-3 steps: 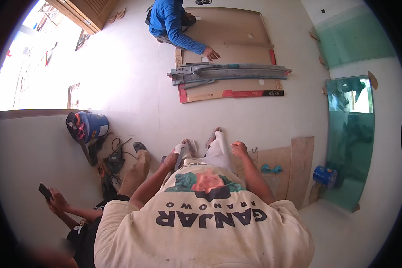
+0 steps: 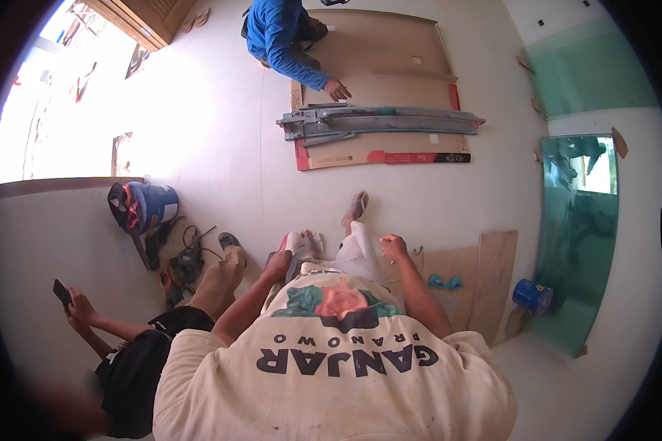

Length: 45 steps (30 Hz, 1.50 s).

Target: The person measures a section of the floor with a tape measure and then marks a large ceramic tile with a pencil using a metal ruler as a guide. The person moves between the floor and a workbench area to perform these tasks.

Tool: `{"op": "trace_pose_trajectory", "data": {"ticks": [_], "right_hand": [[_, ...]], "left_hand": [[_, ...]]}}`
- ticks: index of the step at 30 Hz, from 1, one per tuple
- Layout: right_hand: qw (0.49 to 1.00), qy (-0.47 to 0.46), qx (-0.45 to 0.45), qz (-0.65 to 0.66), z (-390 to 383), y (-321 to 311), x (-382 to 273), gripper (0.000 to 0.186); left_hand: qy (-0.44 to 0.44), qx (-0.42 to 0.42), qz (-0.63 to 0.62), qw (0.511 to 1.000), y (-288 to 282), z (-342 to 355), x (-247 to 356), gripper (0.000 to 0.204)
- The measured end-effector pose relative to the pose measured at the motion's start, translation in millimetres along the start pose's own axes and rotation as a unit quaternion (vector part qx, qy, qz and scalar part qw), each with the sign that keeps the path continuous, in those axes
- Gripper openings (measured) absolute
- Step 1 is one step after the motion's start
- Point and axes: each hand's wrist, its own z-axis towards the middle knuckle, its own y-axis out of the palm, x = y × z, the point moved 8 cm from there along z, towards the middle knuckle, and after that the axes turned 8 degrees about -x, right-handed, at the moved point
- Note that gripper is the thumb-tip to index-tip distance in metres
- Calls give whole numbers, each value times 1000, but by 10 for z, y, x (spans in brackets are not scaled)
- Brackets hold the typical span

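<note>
My left hand [image 2: 279,262] is closed beside my left thigh, next to a white and red thing [image 2: 291,244] whose shape is unclear. My right hand [image 2: 393,248] hangs beside my right leg with curled fingers; what it holds, if anything, is too small to make out. My sandalled right foot [image 2: 355,207] is on the pale floor. Ahead lies a long grey tile cutter [image 2: 390,123] on brown cardboard [image 2: 373,51], where a co-worker in a blue sleeve [image 2: 294,67] reaches a hand toward it.
At left are a blue bucket [image 2: 154,208], a power tool with cord [image 2: 190,261] and a seated person [image 2: 198,309] holding a phone [image 2: 62,292]. At right are green glass panes [image 2: 577,242], a blue can [image 2: 532,295], suction cups [image 2: 445,281] and boards [image 2: 493,264].
My right foot has moved forward. The co-worker's hand by the cutter has moved slightly left and down. The phone holder's hands have shifted a little left and up.
</note>
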Motion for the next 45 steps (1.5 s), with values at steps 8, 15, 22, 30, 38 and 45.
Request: {"op": "trace_pose_trajectory", "data": {"ticks": [8, 15, 22, 30, 38, 45], "right_hand": [[991, -57, -58, -110, 1408, -167, -635, 26], [956, -87, -104, -262, 3347, -220, -1324, 25], [895, -240, -104, -361, 5259, 702, -2101, 27], [794, -426, -118, -417, 6408, 2219, -2428, 47], [774, -450, -41, -444, 6844, 2738, -2445, 28], [751, -450, -3, -483, 6961, 2867, -2454, 17]], "left_hand": [[-11, -120, -314, 942, -1027, -763, 1463, 25], [-8, -244, -284, 927, -792, 34, 1338, 20], [77, -134, -28, 988, -1247, 2381, 848, 16], [82, 214, 78, 970, -2424, 3490, 675, 31], [176, 238, 129, 947, -2305, 3367, 848, 34], [230, 282, 39, 930, -2645, 3057, 778, 30]]}}
